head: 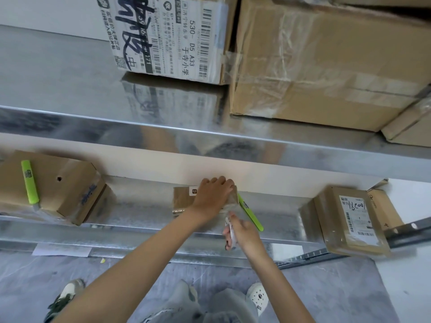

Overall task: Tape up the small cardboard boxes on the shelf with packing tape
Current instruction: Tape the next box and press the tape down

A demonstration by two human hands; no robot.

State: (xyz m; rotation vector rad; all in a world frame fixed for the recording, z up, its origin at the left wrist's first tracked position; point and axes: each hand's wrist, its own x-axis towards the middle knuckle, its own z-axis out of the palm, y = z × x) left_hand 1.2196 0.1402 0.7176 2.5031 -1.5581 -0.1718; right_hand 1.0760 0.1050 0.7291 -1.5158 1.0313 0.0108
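Note:
A small cardboard box (180, 198) with a white sticker stands in the middle of the lower metal shelf (144, 213). My left hand (213, 194) lies on top of it, fingers bent over its far edge. My right hand (245, 231) grips a roll of clear packing tape (229, 231), seen edge-on, just in front of the box's right end. A strip of tape (231, 206) stretches from the roll up to the box. A green utility knife (250, 215) lies slanted against the box's right side, next to my right hand.
A brown box (63, 183) at the left carries a second green knife (29, 181). A labelled, taped box (349, 220) sits at the right of the shelf. Large cartons (321, 61) fill the upper shelf (163, 134). My feet stand on grey floor below.

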